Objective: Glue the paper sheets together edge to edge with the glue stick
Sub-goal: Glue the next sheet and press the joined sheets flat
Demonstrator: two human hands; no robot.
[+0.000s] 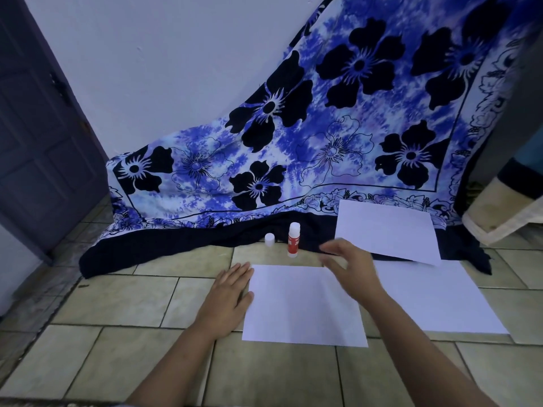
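White paper in three rectangular sheets lies on the tiled floor [117, 304]: a middle sheet [299, 306], a second sheet [435, 298] at its three o'clock, and a third sheet [385, 227] at one o'clock, partly on the blue flowered cloth [323, 127]. At twelve o'clock stands the red-and-white glue stick [293, 240], uncapped, its white cap [269, 240] just beside. The left hand [229, 295] presses flat on the middle sheet's nine o'clock edge; the right hand [349, 267] hovers spread, holding nothing. Nothing looks joined; all the gluing remains, I'd judge.

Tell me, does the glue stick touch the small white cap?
Apart. The head view shows dark cloth between the glue stick and the white cap.
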